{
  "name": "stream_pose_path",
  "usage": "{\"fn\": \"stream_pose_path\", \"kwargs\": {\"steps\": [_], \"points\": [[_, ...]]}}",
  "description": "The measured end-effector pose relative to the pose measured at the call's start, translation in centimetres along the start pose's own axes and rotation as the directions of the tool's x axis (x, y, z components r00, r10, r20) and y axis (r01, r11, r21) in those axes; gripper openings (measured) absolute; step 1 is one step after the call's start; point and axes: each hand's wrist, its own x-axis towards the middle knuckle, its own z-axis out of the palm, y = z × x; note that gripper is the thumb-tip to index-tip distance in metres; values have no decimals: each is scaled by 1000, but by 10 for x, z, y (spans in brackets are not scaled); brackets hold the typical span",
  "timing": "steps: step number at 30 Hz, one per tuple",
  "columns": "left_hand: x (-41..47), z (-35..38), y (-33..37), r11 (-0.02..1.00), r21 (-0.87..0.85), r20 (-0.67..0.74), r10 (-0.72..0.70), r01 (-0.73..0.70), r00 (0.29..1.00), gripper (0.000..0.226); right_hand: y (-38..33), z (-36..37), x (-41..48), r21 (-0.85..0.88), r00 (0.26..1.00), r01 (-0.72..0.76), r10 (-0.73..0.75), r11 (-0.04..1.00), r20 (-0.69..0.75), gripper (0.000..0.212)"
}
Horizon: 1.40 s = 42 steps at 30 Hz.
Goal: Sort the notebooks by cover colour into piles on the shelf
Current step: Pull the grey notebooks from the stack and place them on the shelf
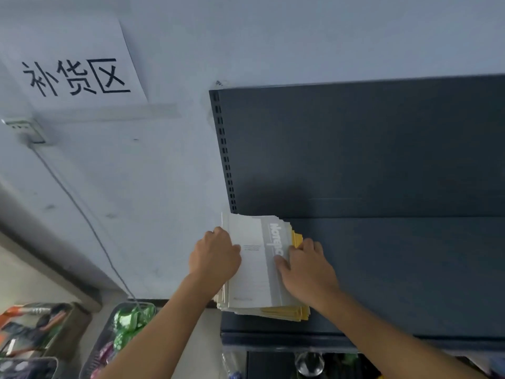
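1. White-topped notebook stack (257, 283): the left hand (216, 258) curls round its left edge and the right hand (306, 269) clasps its right edge, probably to square it.
2. Yellow covers (296, 237) peek out beneath, so the colours are mixed.
3. It lies at the left end of the dark shelf (382, 269).

The left hand (214, 255) and right hand (308, 269) grip a white-topped notebook stack (257, 272) on the dark shelf (396, 269).

I am showing bare hands, left hand (214, 258) and right hand (308, 272); both forearms (164, 324) are running bare to frame edge at seven and five o'clock.
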Motion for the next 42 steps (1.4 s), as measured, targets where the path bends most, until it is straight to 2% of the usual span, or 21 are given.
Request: {"fn": "stream_pose_path", "kwargs": {"steps": [5, 11, 20, 24, 28, 31, 35, 37, 39, 42], "points": [[8, -4, -4, 999, 13, 37, 37, -38, 999, 15, -7, 6, -5, -77, 997, 32, -36, 997, -61, 47], [6, -8, -5, 998, 19, 69, 56, -58, 996, 13, -14, 17, -13, -17, 996, 50, -51, 999, -69, 57], [1, -12, -5, 998, -23, 3, 60, -60, 998, 15, -20, 24, -28, -109, 979, 137, -151, 985, -134, 70], [1, -13, -9, 999, -23, -18, 44, -44, 999, 17, -28, 25, -31, -10, 972, 175, -174, 985, -156, 76], [3, -15, -19, 999, -35, 10, 27, -27, 1000, 12, -28, 23, -29, 133, 976, 178, -158, 975, -149, 66], [2, -16, -22, 996, -91, 32, 25, -22, 999, 11, -27, 22, -25, 242, 984, 126, -91, 962, -152, 55], [0, -20, -23, 978, -208, 69, 8, 7, 998, 8, -25, 17, -18, 291, 990, 77, -39, 954, -135, 50], [1, -25, -25, 968, -250, 77, 0, 19, 997, 14, -25, 15, -16, 325, 993, 55, -18, 944, -115, 44], [3, -29, -29, 953, -301, 72, -9, 30, 997, 21, -26, 13, -15, 388, 995, 18, 21, 921, -94, 40], [4, -33, -32, 933, -358, 57, -12, 31, 998, 18, -27, 9, -11, 512, 995, -41, 80, 858, -55, 33]]}}
